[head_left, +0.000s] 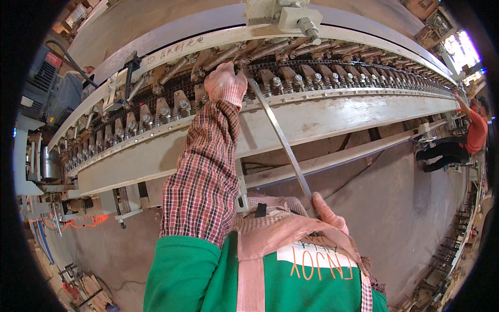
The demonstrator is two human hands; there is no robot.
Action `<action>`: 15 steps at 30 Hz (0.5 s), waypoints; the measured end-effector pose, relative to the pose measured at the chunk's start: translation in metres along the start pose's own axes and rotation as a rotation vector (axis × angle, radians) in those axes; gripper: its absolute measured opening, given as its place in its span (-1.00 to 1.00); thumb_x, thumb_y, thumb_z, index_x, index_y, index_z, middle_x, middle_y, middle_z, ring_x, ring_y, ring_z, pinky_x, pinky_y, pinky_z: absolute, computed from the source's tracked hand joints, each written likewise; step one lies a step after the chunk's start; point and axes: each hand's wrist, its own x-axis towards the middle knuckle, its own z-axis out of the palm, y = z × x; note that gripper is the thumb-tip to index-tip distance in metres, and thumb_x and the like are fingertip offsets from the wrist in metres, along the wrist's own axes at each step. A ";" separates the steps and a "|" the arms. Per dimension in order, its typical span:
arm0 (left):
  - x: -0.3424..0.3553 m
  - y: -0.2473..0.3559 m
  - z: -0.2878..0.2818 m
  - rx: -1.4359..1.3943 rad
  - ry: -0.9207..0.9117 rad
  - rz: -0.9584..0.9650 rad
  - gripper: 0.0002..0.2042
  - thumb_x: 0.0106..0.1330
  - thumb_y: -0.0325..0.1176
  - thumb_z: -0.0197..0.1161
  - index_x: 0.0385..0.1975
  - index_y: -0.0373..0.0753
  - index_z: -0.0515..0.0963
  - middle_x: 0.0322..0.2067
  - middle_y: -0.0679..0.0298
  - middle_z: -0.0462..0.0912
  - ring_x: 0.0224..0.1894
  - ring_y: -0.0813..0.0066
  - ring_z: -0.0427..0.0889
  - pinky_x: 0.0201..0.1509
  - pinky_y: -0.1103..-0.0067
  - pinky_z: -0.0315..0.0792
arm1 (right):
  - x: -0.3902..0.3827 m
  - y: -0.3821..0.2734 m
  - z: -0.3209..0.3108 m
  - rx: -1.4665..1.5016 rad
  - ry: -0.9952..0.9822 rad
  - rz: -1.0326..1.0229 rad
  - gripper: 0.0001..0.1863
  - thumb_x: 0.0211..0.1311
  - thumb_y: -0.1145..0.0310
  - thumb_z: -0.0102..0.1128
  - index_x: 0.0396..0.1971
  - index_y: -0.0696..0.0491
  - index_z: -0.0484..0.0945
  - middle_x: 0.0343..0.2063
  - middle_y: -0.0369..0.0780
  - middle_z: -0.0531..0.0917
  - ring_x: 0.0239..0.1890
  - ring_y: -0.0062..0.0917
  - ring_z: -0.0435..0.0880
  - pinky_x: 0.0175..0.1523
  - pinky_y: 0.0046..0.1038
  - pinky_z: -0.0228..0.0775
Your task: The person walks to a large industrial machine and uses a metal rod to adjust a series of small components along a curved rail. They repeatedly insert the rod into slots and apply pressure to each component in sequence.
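Observation:
My left hand [226, 82], in a pale pinkish glove, reaches into the machine's row of springs, bolts and angled metal clamps [183, 102]. Its fingers are curled, and what they close on is hidden behind the hand. Just right of it lies the upper end of a long flat metal bar [281, 136], which slants down across the beam toward my body. My right hand [330, 213], gloved too, grips the lower end of this bar near my apron [275, 234]. The fingers there show only in part.
The machine's pale beam [332, 118] curves across the view, with a chain behind the clamps. A large bolt and bracket [306, 25] stick out above. At left is a dark motor [42, 78]. Another person in red [475, 132] bends at the machine's far right end.

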 end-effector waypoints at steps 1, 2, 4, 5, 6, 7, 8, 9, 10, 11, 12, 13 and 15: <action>-0.005 0.016 0.000 -0.053 -0.011 0.056 -0.49 0.30 0.05 0.25 0.11 -0.19 0.63 0.06 0.05 0.68 0.11 0.02 0.64 0.21 0.29 0.52 | -0.005 0.015 -0.004 -0.059 -0.022 -0.099 -0.42 0.31 0.36 0.40 0.25 0.29 0.45 0.08 -0.05 0.65 0.08 -0.52 0.65 0.18 -0.46 0.53; -0.005 0.010 0.002 -0.049 0.053 0.050 -0.52 0.28 0.04 0.26 0.03 -0.19 0.64 0.01 0.09 0.70 0.05 0.05 0.67 0.13 0.30 0.54 | 0.006 0.026 -0.015 -0.133 -0.117 -0.206 -0.35 0.29 0.39 0.41 0.32 0.29 0.38 0.14 -0.05 0.62 0.14 -0.52 0.62 0.24 -0.46 0.49; -0.005 -0.002 0.010 -0.042 0.175 0.050 -0.60 0.24 0.02 0.30 -0.13 -0.19 0.68 -0.10 0.15 0.74 -0.08 0.11 0.72 -0.01 0.33 0.59 | 0.025 0.033 -0.030 0.032 -0.294 -0.160 -0.28 0.27 0.42 0.43 0.37 0.27 0.31 0.20 -0.06 0.57 0.20 -0.50 0.56 0.31 -0.44 0.43; -0.005 -0.001 0.010 -0.043 0.167 0.056 -0.60 0.25 0.01 0.30 -0.13 -0.19 0.68 -0.11 0.15 0.74 -0.08 0.11 0.72 -0.01 0.33 0.59 | 0.028 0.032 -0.034 0.075 -0.323 -0.109 -0.27 0.26 0.42 0.44 0.37 0.27 0.32 0.21 -0.07 0.57 0.21 -0.49 0.55 0.32 -0.44 0.41; -0.005 0.000 0.010 -0.045 0.159 0.062 -0.60 0.25 0.01 0.30 -0.12 -0.19 0.68 -0.11 0.15 0.74 -0.09 0.11 0.72 -0.01 0.33 0.59 | 0.030 0.031 -0.037 0.116 -0.349 -0.058 -0.27 0.25 0.42 0.45 0.37 0.26 0.32 0.22 -0.08 0.56 0.22 -0.48 0.54 0.34 -0.44 0.39; -0.005 0.001 0.010 -0.046 0.150 0.068 -0.60 0.26 0.01 0.30 -0.12 -0.19 0.68 -0.12 0.14 0.74 -0.09 0.11 0.72 -0.01 0.33 0.59 | 0.029 0.025 -0.037 0.098 -0.336 0.000 -0.28 0.25 0.40 0.46 0.35 0.26 0.35 0.20 -0.09 0.57 0.21 -0.49 0.55 0.33 -0.45 0.39; -0.004 0.001 0.013 -0.062 0.139 0.044 -0.61 0.26 0.00 0.30 -0.12 -0.19 0.68 -0.13 0.13 0.75 -0.10 0.11 0.73 -0.02 0.33 0.59 | 0.030 0.027 -0.040 0.063 -0.319 0.018 -0.32 0.25 0.37 0.46 0.30 0.26 0.39 0.15 -0.10 0.60 0.17 -0.50 0.57 0.30 -0.45 0.42; -0.001 0.001 0.016 -0.078 0.127 0.020 -0.61 0.27 -0.01 0.30 -0.12 -0.19 0.68 -0.14 0.13 0.75 -0.11 0.11 0.73 -0.03 0.34 0.59 | 0.030 0.029 -0.042 0.031 -0.303 0.035 -0.36 0.26 0.34 0.46 0.26 0.26 0.43 0.11 -0.11 0.63 0.13 -0.51 0.60 0.27 -0.46 0.44; 0.000 0.001 0.018 -0.095 0.116 -0.004 -0.62 0.28 -0.01 0.29 -0.12 -0.19 0.68 -0.15 0.12 0.75 -0.11 0.11 0.73 -0.03 0.34 0.59 | 0.030 0.032 -0.043 0.001 -0.288 0.051 -0.40 0.26 0.31 0.46 0.21 0.26 0.47 0.06 -0.12 0.66 0.10 -0.52 0.62 0.24 -0.47 0.47; -0.001 0.002 0.017 -0.060 0.117 0.015 -0.62 0.28 -0.02 0.29 -0.12 -0.19 0.68 -0.15 0.12 0.75 -0.11 0.12 0.73 -0.03 0.34 0.59 | 0.030 0.032 -0.043 -0.005 -0.285 0.093 -0.42 0.27 0.30 0.46 0.19 0.26 0.48 0.04 -0.13 0.67 0.07 -0.53 0.63 0.22 -0.48 0.48; -0.002 0.004 0.014 -0.026 0.118 0.034 -0.62 0.28 -0.02 0.28 -0.12 -0.19 0.67 -0.15 0.12 0.75 -0.11 0.13 0.73 -0.04 0.35 0.59 | 0.031 0.033 -0.042 -0.007 -0.286 0.108 -0.44 0.28 0.29 0.45 0.18 0.26 0.50 0.02 -0.13 0.68 0.05 -0.54 0.64 0.20 -0.48 0.49; -0.003 0.005 0.013 0.009 0.118 0.054 -0.63 0.29 -0.02 0.28 -0.11 -0.19 0.67 -0.15 0.13 0.75 -0.11 0.14 0.73 -0.04 0.35 0.59 | 0.031 0.034 -0.041 -0.010 -0.286 0.124 -0.46 0.30 0.28 0.44 0.16 0.26 0.51 0.00 -0.13 0.69 0.04 -0.54 0.65 0.18 -0.49 0.50; -0.004 0.005 0.009 0.001 0.116 0.034 -0.62 0.30 -0.01 0.26 -0.12 -0.19 0.66 -0.15 0.15 0.75 -0.12 0.16 0.73 -0.05 0.34 0.59 | 0.031 0.029 -0.038 -0.024 -0.294 0.106 -0.50 0.33 0.28 0.41 0.14 0.26 0.52 -0.03 -0.13 0.70 0.01 -0.54 0.66 0.16 -0.49 0.50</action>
